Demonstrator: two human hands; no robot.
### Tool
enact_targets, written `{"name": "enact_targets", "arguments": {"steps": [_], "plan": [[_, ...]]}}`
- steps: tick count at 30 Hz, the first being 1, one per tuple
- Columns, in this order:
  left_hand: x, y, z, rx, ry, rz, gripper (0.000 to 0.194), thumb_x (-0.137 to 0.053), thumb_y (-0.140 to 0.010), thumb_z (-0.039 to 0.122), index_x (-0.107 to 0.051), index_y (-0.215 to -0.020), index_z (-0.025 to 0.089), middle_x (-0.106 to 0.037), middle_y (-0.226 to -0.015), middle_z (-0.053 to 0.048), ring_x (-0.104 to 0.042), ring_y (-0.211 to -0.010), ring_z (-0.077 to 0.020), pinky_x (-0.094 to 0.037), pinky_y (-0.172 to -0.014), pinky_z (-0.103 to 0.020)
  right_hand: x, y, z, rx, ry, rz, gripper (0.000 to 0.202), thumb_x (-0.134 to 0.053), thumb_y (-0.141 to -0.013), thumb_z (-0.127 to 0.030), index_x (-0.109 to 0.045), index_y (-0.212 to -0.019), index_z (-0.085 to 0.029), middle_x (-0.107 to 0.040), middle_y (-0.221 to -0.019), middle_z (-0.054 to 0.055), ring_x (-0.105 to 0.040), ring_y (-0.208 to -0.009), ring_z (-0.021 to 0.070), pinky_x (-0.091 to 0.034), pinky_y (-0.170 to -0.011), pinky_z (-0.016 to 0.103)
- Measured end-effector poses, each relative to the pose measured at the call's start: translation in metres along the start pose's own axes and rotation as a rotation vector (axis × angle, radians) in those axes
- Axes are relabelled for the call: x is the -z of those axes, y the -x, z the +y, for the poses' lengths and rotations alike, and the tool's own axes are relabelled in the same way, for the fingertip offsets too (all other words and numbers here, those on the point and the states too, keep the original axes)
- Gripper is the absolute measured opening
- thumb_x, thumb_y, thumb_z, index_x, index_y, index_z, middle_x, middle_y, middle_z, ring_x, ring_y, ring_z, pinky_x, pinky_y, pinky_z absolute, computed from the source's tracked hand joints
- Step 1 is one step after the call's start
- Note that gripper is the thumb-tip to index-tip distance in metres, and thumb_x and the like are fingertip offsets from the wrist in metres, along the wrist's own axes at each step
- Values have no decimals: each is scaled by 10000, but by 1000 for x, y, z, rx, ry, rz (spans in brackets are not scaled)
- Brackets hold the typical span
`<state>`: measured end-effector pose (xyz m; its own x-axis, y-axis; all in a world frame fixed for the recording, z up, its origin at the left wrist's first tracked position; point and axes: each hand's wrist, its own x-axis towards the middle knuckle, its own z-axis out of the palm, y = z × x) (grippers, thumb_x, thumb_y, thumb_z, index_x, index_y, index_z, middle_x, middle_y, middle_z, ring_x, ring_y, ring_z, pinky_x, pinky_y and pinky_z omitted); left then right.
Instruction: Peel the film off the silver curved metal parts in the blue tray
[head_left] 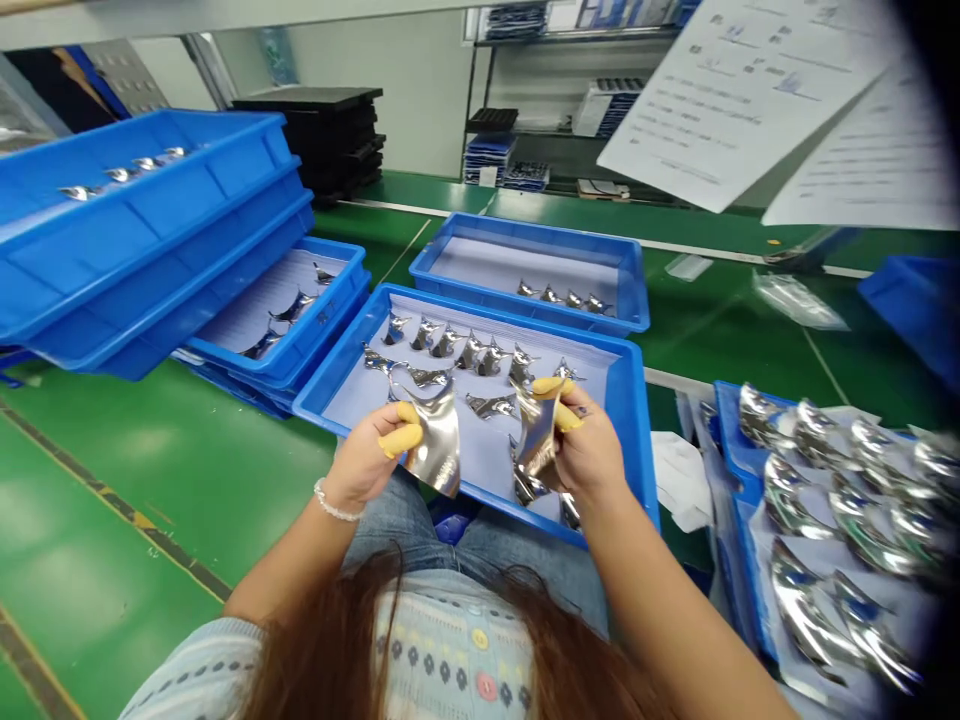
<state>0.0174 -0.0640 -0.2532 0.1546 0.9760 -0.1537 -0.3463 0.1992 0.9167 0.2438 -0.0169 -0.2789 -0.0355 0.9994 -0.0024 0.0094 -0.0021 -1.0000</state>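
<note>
Two curved, shiny metal pieces are held up over a blue tray (649, 470) at my lap. My left hand (379, 450), with yellow finger cots, pinches one curved metal piece (439, 440) by its left side. My right hand (585, 440), also in yellow finger cots, grips a second curved metal piece (536, 435), tilted and partly behind the fingers. Under them, a row of similar metal parts (471, 350) stands on the tray's white paper lining. More parts lie loose near the middle, such as a flat-lying metal part (491, 405).
Behind stands another blue tray (529, 225) with several parts. Stacked blue trays (217, 190) rise at the left, a lower tray stack (281, 350) beside them. At right, a tray of larger metal parts (810, 510) sits near a white cloth (681, 480). Paper sheets (735, 100) hang above right.
</note>
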Motion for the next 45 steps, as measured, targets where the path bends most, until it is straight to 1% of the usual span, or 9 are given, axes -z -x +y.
{"name": "enact_targets", "arguments": {"steps": [8, 11, 14, 19, 24, 31, 37, 42, 45], "plan": [[-14, 3, 12, 3, -29, -61, 358, -766, -607, 421, -532, -640, 152, -455, -527, 48, -380, -458, -58, -305, -464, -209, -18, -38, 41, -41, 835, -314, 132, -529, -729, -67, -611, -683, -160, -645, -699, 74, -597, -737, 237, -419, -673, 311], [-3, -2, 13, -33, -132, -27, 312, -729, -645, 399, -539, -664, 152, -483, -565, 38, -404, -479, -64, -329, -483, -208, -29, -36, 54, -88, 1088, -408, 99, -571, -780, -65, -634, -744, -133, -658, -794, 90, -607, -832, 254, -447, -733, 358], [20, -15, 18, -139, -550, 83, 217, -646, -728, 368, -583, -744, 161, -593, -684, -9, -520, -584, -110, -398, -556, -224, -34, -36, 61, -110, 1249, -475, 90, -586, -882, -184, -639, -842, -124, -654, -893, 76, -608, -880, 221, -472, -794, 392], [67, -48, 24, -59, -1482, 225, 115, -578, -765, 242, -646, -825, 170, -690, -818, -85, -636, -805, -228, -440, -719, -297, -35, -41, 55, -96, 1364, -531, 180, -592, -910, -294, -644, -875, -125, -655, -917, 72, -618, -882, 210, -493, -799, 388], [94, -72, 6, 136, -1728, 220, 148, -586, -768, 203, -663, -825, 90, -676, -899, -214, -610, -971, -337, -422, -839, -417, -36, -59, 41, -63, 1375, -436, 233, -537, -934, -327, -629, -1016, -129, -657, -928, 89, -622, -890, 228, -500, -775, 393], [106, -83, -13, 332, -1822, 165, 324, -570, -839, 409, -638, -944, 109, -665, -982, -123, -622, -949, -232, -474, -847, -408, -55, -79, 50, -25, 1289, -367, 271, -589, -910, -322, -589, -1111, -140, -636, -1011, 77, -609, -930, 233, -485, -824, 426], [84, -65, -9, 186, -1680, 176, 350, -521, -829, 414, -660, -893, 100, -689, -875, -186, -643, -891, -317, -472, -766, -382, -40, -67, 21, 39, 1054, -260, 80, -598, -840, -158, -656, -891, -135, -674, -873, 94, -619, -873, 270, -456, -789, 398], [32, -45, -7, -8, -1345, -61, 332, -450, -887, 416, -657, -1048, 212, -698, -1059, -25, -640, -944, -170, -472, -824, -231, -16, -27, -14, 169, 664, -165, 129, -533, -850, -260, -631, -916, -207, -654, -849, 30, -582, -687, 177, -457, -638, 290], [6, -36, -7, -130, -902, -206, 379, -472, -888, 402, -634, -1145, 176, -665, -1154, -59, -618, -1029, -190, -468, -894, -269, -10, 6, -14, 153, 98, -108, 195, -599, -821, -406, -610, -866, -217, -537, -629, -25, -412, -433, 102, -341, -425, 227]]}}
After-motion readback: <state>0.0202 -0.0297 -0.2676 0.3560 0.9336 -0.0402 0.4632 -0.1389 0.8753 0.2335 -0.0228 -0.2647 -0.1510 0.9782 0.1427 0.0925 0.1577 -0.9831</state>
